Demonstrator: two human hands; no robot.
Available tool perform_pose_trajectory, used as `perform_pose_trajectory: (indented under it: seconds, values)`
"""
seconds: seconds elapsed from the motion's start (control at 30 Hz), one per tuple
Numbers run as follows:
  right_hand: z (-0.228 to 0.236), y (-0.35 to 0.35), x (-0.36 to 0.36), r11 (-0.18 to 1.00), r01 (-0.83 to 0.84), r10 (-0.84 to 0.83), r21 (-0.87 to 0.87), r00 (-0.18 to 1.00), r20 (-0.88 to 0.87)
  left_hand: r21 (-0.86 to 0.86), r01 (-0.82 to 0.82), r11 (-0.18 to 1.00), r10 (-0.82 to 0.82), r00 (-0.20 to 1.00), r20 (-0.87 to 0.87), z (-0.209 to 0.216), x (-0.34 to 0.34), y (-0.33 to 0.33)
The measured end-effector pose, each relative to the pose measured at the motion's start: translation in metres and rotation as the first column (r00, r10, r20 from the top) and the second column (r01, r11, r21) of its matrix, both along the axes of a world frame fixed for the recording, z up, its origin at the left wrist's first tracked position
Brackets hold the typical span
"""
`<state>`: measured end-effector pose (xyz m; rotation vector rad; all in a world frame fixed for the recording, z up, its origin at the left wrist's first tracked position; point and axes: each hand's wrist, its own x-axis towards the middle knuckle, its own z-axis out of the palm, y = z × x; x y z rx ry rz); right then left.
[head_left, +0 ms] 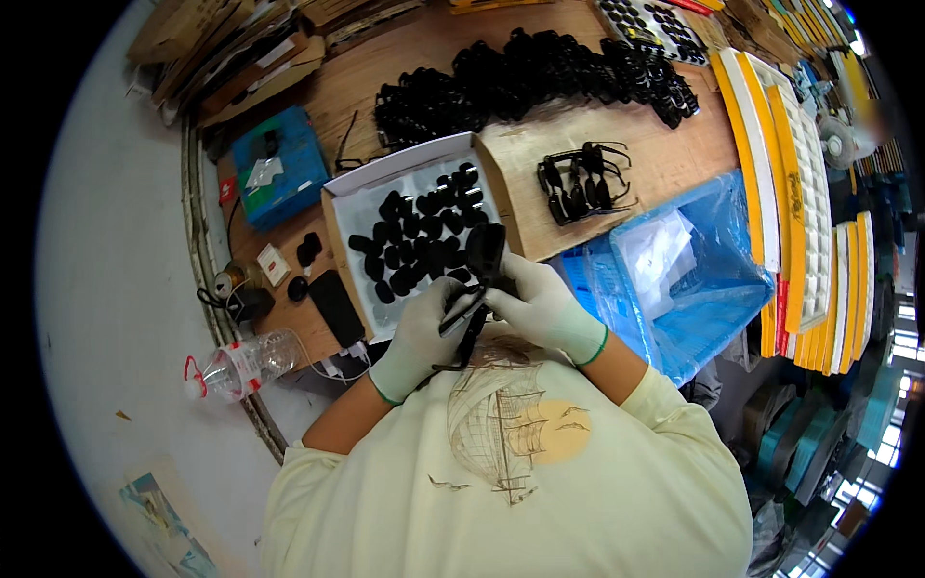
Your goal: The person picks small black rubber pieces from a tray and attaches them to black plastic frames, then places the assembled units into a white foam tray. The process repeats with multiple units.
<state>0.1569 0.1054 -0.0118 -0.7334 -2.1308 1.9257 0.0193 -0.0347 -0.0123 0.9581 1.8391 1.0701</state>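
Both my hands wear white gloves with green cuffs and come together in front of my chest. Between them is a pair of black sunglasses (485, 249), tilted, with a temple hanging downward. My left hand (422, 328) closes around the lower part of the frame. My right hand (541, 303) pinches it from the other side, near a dark lens. Just beyond, an open white box (339, 210) holds many loose black lenses (414, 231) on a pale liner. Finger detail at the grip is partly covered by the frame.
Black frames (540, 72) are heaped along the table's far side; a few glasses (583, 183) lie nearer. A blue plastic-lined crate (694, 299) stands right, beside stacked yellow-edged trays (771, 164). At left are a blue box (279, 169), a phone (337, 308) and a plastic bottle (246, 366).
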Motion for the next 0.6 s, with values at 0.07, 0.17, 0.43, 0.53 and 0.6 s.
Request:
perform_pose_trajectory:
  seconds: [0.07,0.17,0.43,0.53,0.6]
  values:
    - [0.001,-0.006,-0.006,1.0,-0.016,0.016,0.021,1.0,-0.017,-0.011,0.015,1.0,-0.015,1.0,-0.02,0.003,-0.008,-0.01]
    - [0.006,-0.014,-0.015,0.995,-0.071,0.064,0.074,0.993,0.095,-0.007,0.069,0.998,-0.069,0.995,-0.078,0.007,-0.018,-0.024]
    - [0.031,-0.055,-0.042,0.998,-0.026,0.027,0.058,1.0,-0.015,0.023,0.091,0.996,-0.083,0.97,-0.227,0.034,-0.038,-0.061]
    - [0.024,-0.063,-0.052,0.996,0.012,-0.013,0.092,1.0,0.006,0.047,0.097,0.994,-0.08,0.959,-0.27,0.032,-0.05,-0.063]
    - [0.013,-0.064,-0.058,0.995,0.066,-0.056,0.075,0.99,-0.128,0.07,0.08,0.994,-0.06,0.967,-0.248,0.034,-0.055,-0.059]
